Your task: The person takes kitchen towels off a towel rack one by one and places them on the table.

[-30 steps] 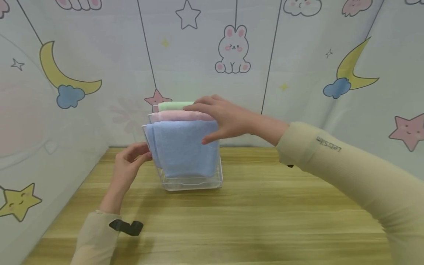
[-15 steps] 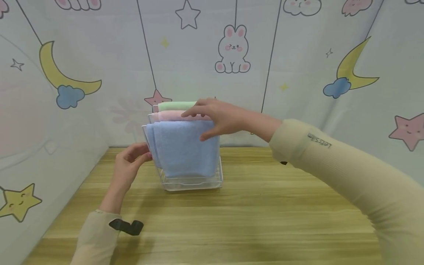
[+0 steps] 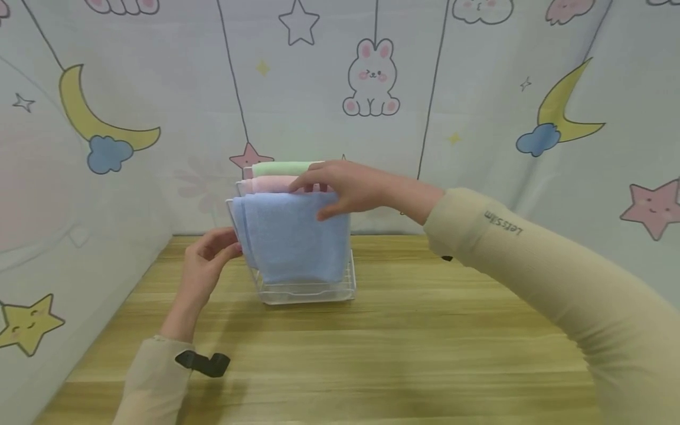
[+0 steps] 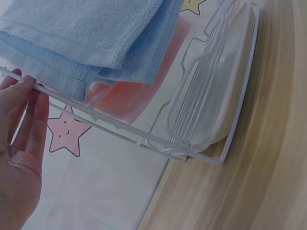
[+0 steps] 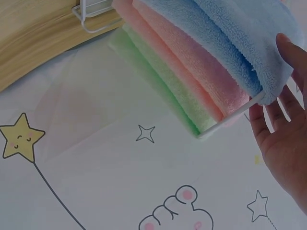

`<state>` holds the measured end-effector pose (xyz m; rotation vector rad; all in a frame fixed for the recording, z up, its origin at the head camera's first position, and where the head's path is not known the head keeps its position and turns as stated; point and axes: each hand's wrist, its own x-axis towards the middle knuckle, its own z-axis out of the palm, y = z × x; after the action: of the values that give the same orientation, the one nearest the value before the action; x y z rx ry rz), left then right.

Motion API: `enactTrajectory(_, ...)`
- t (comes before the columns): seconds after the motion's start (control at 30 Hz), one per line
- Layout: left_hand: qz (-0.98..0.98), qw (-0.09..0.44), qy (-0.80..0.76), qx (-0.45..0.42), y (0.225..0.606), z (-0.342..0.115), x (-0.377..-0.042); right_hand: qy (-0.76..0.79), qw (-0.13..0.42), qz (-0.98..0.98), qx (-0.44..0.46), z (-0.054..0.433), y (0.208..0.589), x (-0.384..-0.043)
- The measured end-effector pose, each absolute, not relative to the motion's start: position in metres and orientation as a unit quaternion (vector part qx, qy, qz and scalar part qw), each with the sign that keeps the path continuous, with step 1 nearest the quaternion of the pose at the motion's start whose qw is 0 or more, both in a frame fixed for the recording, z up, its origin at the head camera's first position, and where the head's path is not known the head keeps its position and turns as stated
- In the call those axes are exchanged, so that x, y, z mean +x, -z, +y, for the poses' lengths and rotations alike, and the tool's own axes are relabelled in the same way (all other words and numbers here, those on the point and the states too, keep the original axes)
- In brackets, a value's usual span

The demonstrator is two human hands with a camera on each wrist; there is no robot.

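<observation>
A white wire rack with a tray at its base stands on the table, and towels hang from it in rows. The blue towel is in front, the pink towel behind it, the green towel at the back. My left hand pinches the rack's left side wire between thumb and fingers, as the left wrist view shows. My right hand straddles the blue towel's top edge near its right end, thumb in front and fingers behind. Its fingers are spread and loosely bent; whether they press the cloth is unclear.
The wooden table reaches back to a white cloth backdrop printed with stars, moons and a rabbit. More backdrop closes off the left side. A dark strap is on my left sleeve.
My right hand has shifted slightly left, its fingers lowering behind the blue towel's top edge and thumb drawing nearer to them. The left hand, rack and towels stay in place.
</observation>
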<state>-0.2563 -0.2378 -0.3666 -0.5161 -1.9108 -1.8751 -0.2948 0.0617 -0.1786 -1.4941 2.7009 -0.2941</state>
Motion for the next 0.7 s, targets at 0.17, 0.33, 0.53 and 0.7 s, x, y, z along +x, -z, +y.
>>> enactTrajectory(0.17,-0.677,0.208,0.681,-0.186,0.368,-0.237,-0.257,0.037,0.007,0.880,-0.474,0.059,0.173,-0.293)
enactTrajectory(0.33,-0.677,0.208,0.681,-0.187,0.368,-0.236,-0.257,0.029,0.018,0.883,-0.469,0.059,0.170,-0.294)
enactTrajectory(0.53,-0.681,0.206,0.677,-0.186,0.368,-0.237,-0.256,0.044,0.023,0.876,-0.480,0.060,0.167,-0.294)
enactTrajectory(0.7,-0.679,0.203,0.679,-0.190,0.368,-0.237,-0.257,0.048,0.015,0.872,-0.487,0.060,0.166,-0.294)
